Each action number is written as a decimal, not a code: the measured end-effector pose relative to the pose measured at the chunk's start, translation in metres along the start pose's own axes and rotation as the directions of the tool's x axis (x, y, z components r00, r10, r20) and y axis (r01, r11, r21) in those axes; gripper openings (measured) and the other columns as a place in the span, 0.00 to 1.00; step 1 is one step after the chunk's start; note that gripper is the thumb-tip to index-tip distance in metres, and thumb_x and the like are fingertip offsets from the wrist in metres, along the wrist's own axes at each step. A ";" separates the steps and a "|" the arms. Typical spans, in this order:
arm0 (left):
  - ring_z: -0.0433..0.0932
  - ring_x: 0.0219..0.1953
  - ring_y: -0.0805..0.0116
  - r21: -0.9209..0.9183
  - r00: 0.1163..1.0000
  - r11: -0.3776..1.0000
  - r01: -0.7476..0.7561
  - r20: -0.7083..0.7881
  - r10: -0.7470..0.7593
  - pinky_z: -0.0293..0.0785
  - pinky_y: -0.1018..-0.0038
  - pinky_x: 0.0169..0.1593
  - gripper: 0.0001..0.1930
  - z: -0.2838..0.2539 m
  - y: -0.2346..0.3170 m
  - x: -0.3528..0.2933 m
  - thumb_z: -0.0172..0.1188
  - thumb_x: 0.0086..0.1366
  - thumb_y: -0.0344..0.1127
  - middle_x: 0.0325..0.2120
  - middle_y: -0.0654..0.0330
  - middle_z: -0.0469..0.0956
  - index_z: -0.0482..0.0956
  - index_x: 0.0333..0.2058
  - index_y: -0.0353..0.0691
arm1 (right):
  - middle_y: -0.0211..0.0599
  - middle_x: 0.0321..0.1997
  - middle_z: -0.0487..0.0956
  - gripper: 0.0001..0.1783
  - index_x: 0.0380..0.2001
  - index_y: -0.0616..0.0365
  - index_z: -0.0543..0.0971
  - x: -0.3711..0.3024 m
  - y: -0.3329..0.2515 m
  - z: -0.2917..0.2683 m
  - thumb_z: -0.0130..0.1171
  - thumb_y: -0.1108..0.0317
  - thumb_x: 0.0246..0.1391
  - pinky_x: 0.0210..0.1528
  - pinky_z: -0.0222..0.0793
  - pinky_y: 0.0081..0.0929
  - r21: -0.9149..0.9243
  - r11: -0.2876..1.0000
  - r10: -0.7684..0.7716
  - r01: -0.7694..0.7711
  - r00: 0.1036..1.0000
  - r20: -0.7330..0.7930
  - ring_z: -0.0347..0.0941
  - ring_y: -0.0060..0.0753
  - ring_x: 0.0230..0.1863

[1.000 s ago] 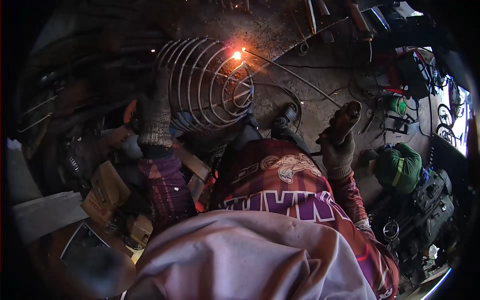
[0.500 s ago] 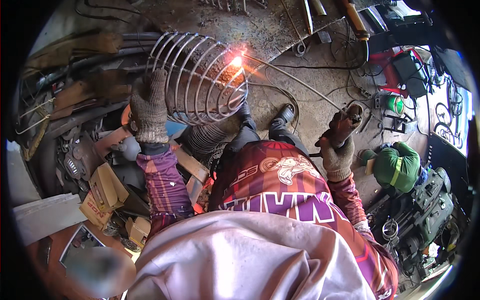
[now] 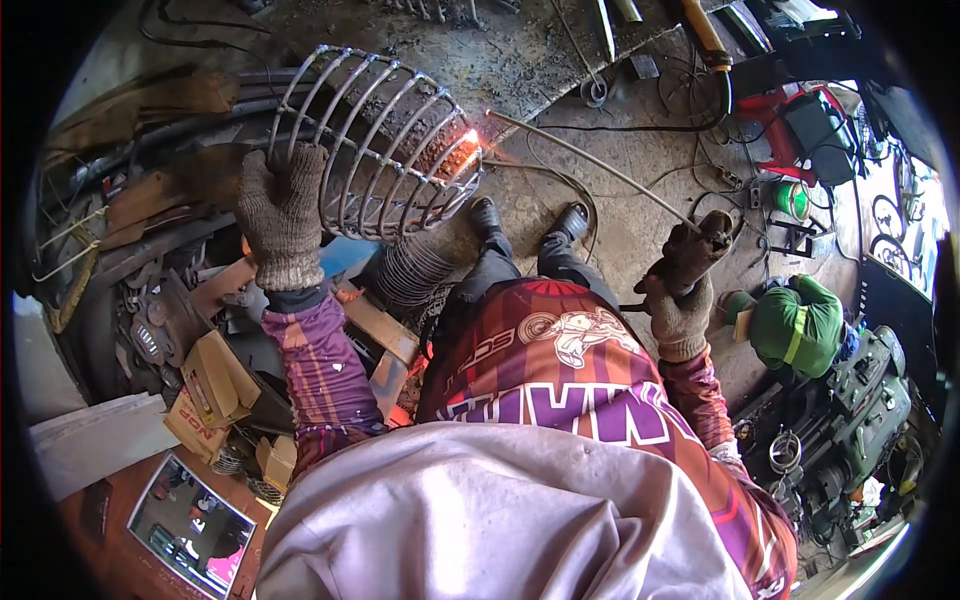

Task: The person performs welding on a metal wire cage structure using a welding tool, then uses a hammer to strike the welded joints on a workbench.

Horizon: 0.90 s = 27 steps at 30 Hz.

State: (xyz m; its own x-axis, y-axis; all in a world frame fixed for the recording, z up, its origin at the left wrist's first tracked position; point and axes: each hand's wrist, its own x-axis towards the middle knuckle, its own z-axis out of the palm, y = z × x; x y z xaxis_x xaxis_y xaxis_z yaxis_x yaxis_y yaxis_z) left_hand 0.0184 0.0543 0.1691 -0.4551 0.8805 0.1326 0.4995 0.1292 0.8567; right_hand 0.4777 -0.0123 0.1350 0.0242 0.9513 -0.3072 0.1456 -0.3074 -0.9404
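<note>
A cage of curved metal rods [image 3: 350,135] hangs at the upper left over the workbench edge, its bars joined by cross rods. My left hand [image 3: 283,215], in a knitted glove, is closed around its near left side. A glowing orange spot shows at the cage's right end. My right hand [image 3: 680,310], gloved too, grips a dark, worn electrode holder [image 3: 697,250]. From that holder a long, thin welding electrode [image 3: 590,160] runs up and left. Its small glowing tip stands a little apart from the cage.
A dirt-covered workbench [image 3: 540,70] spans the top. Cables lie across the floor. To the left are wooden boards [image 3: 150,100], cardboard boxes [image 3: 210,390] and a coil of rods [image 3: 410,272]. A green bundle [image 3: 797,330] and grey machinery [image 3: 850,420] stand at right, below a red chair [image 3: 775,130].
The cage and my left hand have shifted left, and the cage has turned. The bright flare at the electrode tip has faded; the tip is now apart from the glowing spot. My right hand barely moved.
</note>
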 end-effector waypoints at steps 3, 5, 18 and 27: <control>0.81 0.37 0.72 -0.085 0.999 0.996 0.040 0.033 -0.038 0.76 0.73 0.42 0.16 0.001 0.008 0.001 0.74 0.59 0.33 0.34 0.60 0.83 0.76 0.39 0.35 | 0.34 0.35 0.80 0.25 0.55 0.67 0.72 0.000 0.001 -0.004 0.63 0.75 0.53 0.38 0.74 0.25 -0.004 1.000 0.005 -0.005 1.000 0.009 0.77 0.25 0.33; 0.81 0.37 0.72 -0.080 0.999 0.997 0.011 0.030 -0.009 0.76 0.74 0.43 0.15 0.000 0.008 0.000 0.74 0.60 0.32 0.34 0.60 0.83 0.76 0.39 0.35 | 0.34 0.34 0.80 0.25 0.55 0.66 0.72 0.000 0.001 -0.004 0.62 0.75 0.53 0.38 0.75 0.25 0.024 1.000 0.019 -0.019 1.000 0.011 0.77 0.25 0.33; 0.78 0.36 0.70 0.056 0.999 0.997 -0.045 0.032 0.043 0.73 0.71 0.42 0.17 0.000 0.013 0.001 0.71 0.63 0.42 0.32 0.61 0.80 0.77 0.39 0.35 | 0.31 0.32 0.80 0.24 0.51 0.66 0.76 0.002 0.013 -0.008 0.65 0.74 0.48 0.40 0.73 0.25 -0.047 0.999 0.007 -0.007 1.000 0.003 0.75 0.23 0.33; 0.80 0.37 0.72 -0.075 1.000 0.997 0.029 0.014 -0.028 0.77 0.73 0.42 0.15 0.000 0.010 0.000 0.73 0.61 0.34 0.33 0.61 0.82 0.76 0.39 0.35 | 0.29 0.33 0.80 0.23 0.50 0.65 0.76 0.003 0.010 -0.004 0.65 0.75 0.49 0.41 0.73 0.25 -0.104 0.994 0.018 -0.018 1.000 0.002 0.75 0.22 0.34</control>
State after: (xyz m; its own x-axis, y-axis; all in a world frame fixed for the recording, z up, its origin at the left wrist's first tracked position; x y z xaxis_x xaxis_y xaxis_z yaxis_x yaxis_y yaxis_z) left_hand 0.0239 0.0553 0.1774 -0.4581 0.8831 0.1015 0.4292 0.1198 0.8952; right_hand 0.4833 -0.0121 0.1256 0.0253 0.9455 -0.3245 0.2471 -0.3205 -0.9145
